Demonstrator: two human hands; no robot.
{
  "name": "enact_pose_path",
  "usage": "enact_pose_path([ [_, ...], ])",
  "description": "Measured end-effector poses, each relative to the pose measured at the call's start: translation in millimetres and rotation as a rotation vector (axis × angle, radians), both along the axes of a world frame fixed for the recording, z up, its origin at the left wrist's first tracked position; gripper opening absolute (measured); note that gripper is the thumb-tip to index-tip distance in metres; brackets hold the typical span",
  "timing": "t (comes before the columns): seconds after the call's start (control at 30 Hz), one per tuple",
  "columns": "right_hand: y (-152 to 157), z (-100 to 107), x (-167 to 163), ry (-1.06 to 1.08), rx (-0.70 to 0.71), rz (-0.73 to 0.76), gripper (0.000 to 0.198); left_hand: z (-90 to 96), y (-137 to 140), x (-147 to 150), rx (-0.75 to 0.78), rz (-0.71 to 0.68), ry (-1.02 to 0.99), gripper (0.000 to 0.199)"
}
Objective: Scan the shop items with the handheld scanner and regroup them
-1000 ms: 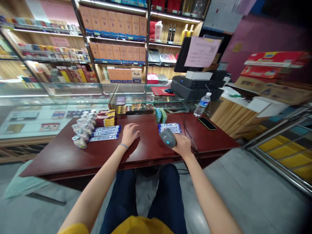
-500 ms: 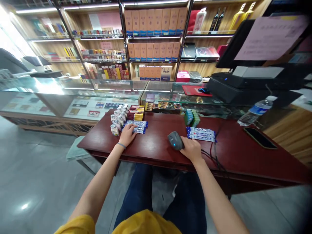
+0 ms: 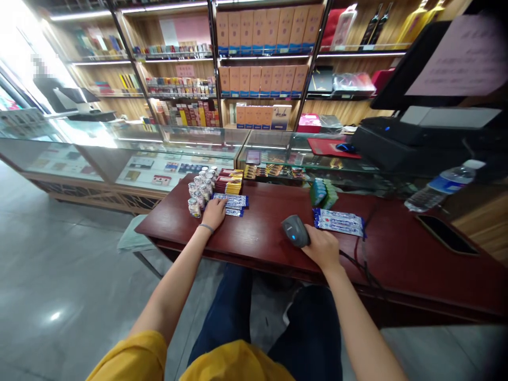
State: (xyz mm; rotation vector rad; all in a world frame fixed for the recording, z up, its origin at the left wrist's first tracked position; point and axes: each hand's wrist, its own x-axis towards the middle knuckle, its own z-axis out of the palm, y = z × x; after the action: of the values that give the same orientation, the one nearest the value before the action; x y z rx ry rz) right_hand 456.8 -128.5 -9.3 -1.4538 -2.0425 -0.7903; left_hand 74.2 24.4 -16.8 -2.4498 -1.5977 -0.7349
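My left hand (image 3: 215, 212) rests on the left end of several blue-and-white packets (image 3: 237, 201), its fingers drawn in around the end of one near the front. Small white-capped bottles (image 3: 194, 207) stand in rows just left of that hand. Behind the packets lies a stack of yellow-and-red packs (image 3: 229, 183). In my right hand (image 3: 323, 247) is a dark grey barcode scanner (image 3: 296, 231) with a blue light, its head pointing left above the table. A second group of blue-and-white packets (image 3: 339, 221) lies just beyond my right hand.
Green packs (image 3: 323, 193) stand at the back of the dark red table (image 3: 262, 233). To the right are a water bottle (image 3: 445, 185), a phone (image 3: 447, 234) and black cables (image 3: 360, 264). A glass counter (image 3: 190, 143) runs behind. A padded stool (image 3: 137, 235) stands at left.
The view has shifted, so the scene sits slightly further right. My left hand's fingers are drawn closer together on the packets. My right hand still holds the scanner.
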Motion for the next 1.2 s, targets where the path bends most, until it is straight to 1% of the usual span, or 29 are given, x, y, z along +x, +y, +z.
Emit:
enact_pose_path([
  [0.2,-1.3,3.0,-1.9,0.03,-0.011,-0.01,0.033,9.9,-14.1,1.1,0.014,-0.048,-0.052,0.03],
  [0.27,-1.2,3.1,-2.2,0.043,-0.022,-0.011,0.033,14.9,-18.7,6.1,0.009,-0.035,-0.126,0.03],
  [0.33,-0.9,2.7,-2.3,0.055,-0.033,-0.019,0.034,19.9,-22.9,17.8,-0.026,-0.032,-0.259,0.029],
  [0.4,-0.7,2.1,-2.0,0.062,-0.031,-0.018,0.035,24.0,-26.0,37.2,-0.132,-0.064,-0.44,0.029],
  [0.53,-2.0,1.9,-1.1,0.074,-0.038,0.015,0.038,25.5,-28.6,86.0,-0.505,-0.162,-0.819,0.034],
  [0.57,-2.6,2.0,-0.9,0.076,-0.044,0.02,0.039,24.1,-28.8,96.4,-0.578,-0.189,-0.887,0.035],
  [0.63,-3.9,1.8,-0.5,0.079,-0.047,0.017,0.041,19.4,-28.9,111.1,-0.662,-0.247,-0.97,0.038],
  [0.73,-5.6,1.4,-0.2,0.071,-0.051,0.013,0.043,11.0,-29.0,118.4,-0.701,-0.293,-1.001,0.041],
  [0.83,-6.9,1.5,-0.5,0.069,-0.056,0.025,0.041,6.5,-30.0,116.5,-0.694,-0.289,-0.984,0.04],
  [0.93,-7.8,2.4,-1.3,0.069,-0.059,0.061,0.041,7.9,-31.9,114.9,-0.693,-0.269,-0.971,0.039],
  [1.03,-7.8,3.3,-2.0,0.073,-0.064,0.098,0.037,11.8,-33.6,115.1,-0.692,-0.244,-0.944,0.038],
  [1.13,-7.2,3.7,-1.8,0.075,-0.089,0.101,0.033,13.4,-34.2,115.5,-0.682,-0.231,-0.909,0.036],
  [1.2,-7.2,3.8,-1.3,0.075,-0.097,0.095,0.034,12.5,-33.8,115.7,-0.678,-0.242,-0.931,0.035],
])
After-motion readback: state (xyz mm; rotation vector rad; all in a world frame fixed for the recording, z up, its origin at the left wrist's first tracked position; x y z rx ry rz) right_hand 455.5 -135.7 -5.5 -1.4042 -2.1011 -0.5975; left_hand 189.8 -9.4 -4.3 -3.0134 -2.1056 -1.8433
